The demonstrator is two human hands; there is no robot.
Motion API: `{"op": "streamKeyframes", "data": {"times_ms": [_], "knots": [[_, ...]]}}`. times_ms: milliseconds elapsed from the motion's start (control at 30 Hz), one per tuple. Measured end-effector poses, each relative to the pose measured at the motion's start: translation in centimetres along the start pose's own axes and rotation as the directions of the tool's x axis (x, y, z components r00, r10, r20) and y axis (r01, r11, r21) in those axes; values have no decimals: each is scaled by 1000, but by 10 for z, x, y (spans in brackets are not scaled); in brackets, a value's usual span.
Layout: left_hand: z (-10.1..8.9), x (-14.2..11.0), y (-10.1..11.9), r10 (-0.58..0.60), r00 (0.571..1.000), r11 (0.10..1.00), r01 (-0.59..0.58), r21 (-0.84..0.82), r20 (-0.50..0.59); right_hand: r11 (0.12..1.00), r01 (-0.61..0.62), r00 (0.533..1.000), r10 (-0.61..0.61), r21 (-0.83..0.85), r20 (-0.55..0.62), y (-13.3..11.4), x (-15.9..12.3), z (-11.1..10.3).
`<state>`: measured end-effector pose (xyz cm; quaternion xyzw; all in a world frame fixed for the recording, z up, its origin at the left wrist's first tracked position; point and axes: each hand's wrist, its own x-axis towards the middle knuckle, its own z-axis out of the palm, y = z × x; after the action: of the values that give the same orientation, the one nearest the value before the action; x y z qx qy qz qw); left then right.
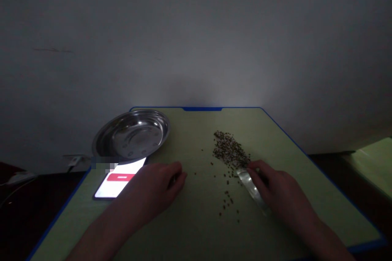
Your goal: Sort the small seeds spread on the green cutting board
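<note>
My right hand (275,185) is closed in a pinch on a shiny, see-through strip (252,187) that looks like plastic, perhaps a small bag. Its far end meets a heap of small dark grains (229,149) on the table. Whether any grains are inside the strip I cannot tell. Several loose grains (228,200) lie scattered nearer to me. Left of the heap, my left hand (162,181) is closed, its thumb and fingers curled together. What it holds, if anything, is hidden.
A shallow steel bowl (134,153) stands at the left of the pale table (196,130), partly over a phone (114,185) with a lit screen. The table has a blue edge (286,134). Behind it rises a grey wall (196,49); a plug and cable (75,161) are at left.
</note>
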<state>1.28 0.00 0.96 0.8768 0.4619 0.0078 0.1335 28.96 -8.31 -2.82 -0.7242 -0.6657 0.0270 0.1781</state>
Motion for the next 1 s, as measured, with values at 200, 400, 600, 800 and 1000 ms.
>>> {"op": "streamKeyframes", "data": {"times_ms": [200,400,600,800,1000], "knots": [[2,0,-1,7,1000,1000,-7,5,7,999,-2,1000,1,40,18,-1,-4,1],[2,0,-1,-1,1000,1000,1,12,10,999,27,1000,-27,22,-3,3,-1,4],[1,-1,0,-17,1000,1000,17,-1,26,995,-32,999,33,93,-10,9,-3,-3],[2,0,0,-25,999,1000,25,-5,37,993,-85,996,81,87,47,14,-3,-4],[1,0,0,-23,999,1000,23,-6,39,992,-72,995,65,105,74,7,-8,2]]}}
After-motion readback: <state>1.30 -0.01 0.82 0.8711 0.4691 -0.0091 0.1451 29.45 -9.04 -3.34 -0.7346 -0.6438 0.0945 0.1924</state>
